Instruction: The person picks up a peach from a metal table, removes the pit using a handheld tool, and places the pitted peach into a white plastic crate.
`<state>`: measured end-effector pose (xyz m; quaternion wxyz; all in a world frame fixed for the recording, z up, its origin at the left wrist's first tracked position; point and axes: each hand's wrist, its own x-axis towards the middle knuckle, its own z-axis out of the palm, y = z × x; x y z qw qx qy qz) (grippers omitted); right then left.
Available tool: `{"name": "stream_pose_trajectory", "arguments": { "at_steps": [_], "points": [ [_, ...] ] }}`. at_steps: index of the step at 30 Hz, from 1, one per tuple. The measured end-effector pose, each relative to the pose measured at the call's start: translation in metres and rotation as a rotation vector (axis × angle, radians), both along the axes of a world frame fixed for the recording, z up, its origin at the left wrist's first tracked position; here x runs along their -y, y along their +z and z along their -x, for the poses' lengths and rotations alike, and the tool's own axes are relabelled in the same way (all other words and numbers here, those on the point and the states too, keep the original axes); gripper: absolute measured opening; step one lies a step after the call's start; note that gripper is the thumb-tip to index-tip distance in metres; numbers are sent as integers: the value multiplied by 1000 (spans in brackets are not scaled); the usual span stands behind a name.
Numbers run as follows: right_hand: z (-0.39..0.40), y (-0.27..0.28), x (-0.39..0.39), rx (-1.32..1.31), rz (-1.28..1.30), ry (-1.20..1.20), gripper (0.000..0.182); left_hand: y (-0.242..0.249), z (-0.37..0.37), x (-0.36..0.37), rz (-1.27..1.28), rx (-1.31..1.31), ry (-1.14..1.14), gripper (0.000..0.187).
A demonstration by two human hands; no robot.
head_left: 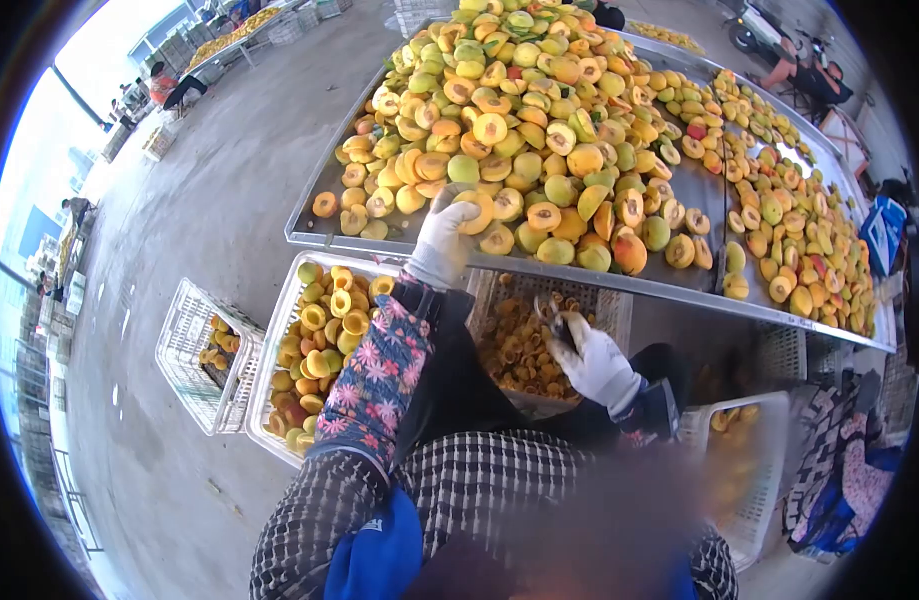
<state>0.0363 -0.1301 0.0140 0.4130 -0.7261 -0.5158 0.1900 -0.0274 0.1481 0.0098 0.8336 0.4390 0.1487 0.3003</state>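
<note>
My left hand, in a white glove with a floral sleeve, reaches up to the near edge of the metal table and closes around a halved peach at the foot of the big peach pile. My right hand, also in a white glove, hangs lower in front of the table and grips a small dark pitting tool above a crate of peach pits.
A white crate of pitted peach halves stands below the table at left, beside a nearly empty crate. Another white crate sits at right. Cut halves cover the table's right side. Other people work in the distance.
</note>
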Motion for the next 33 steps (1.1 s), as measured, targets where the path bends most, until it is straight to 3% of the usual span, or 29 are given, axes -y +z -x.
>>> {"name": "stream_pose_trajectory", "arguments": {
  "at_steps": [1, 2, 6, 9, 10, 16, 22, 26, 30, 33],
  "points": [
    [0, 3, -8, 8, -69, -12, 28, 16, 8, 20, 266, 142, -79, 33],
    [1, 13, -16, -23, -90, -13, 28, 17, 6, 31, 335, 164, -42, 39],
    [1, 28, -43, 55, -246, -61, 30, 31, 3, 71, 371, 231, -53, 33],
    [2, 28, -55, 219, -167, -135, 28, 42, 0, 96, 374, 202, 26, 36],
    [2, 29, -56, 236, -134, -149, 30, 38, -1, 95, 226, 159, -5, 47],
    [4, 31, -54, 280, 95, -147, 35, 38, 2, 105, 187, -40, 118, 46],
    [-9, 18, -43, 359, 132, 1, 39, 25, 8, 94, 28, -88, -44, 46],
    [0, 8, -45, 26, -12, 29, 43, 30, 7, 106, 35, -109, 65, 45],
    [-10, 17, -43, 328, 143, 11, 45, 30, 7, 110, 120, -98, 80, 44],
    [-17, 9, -42, 315, -66, 59, 51, 34, 11, 106, 137, -58, -77, 45]
  ]
}}
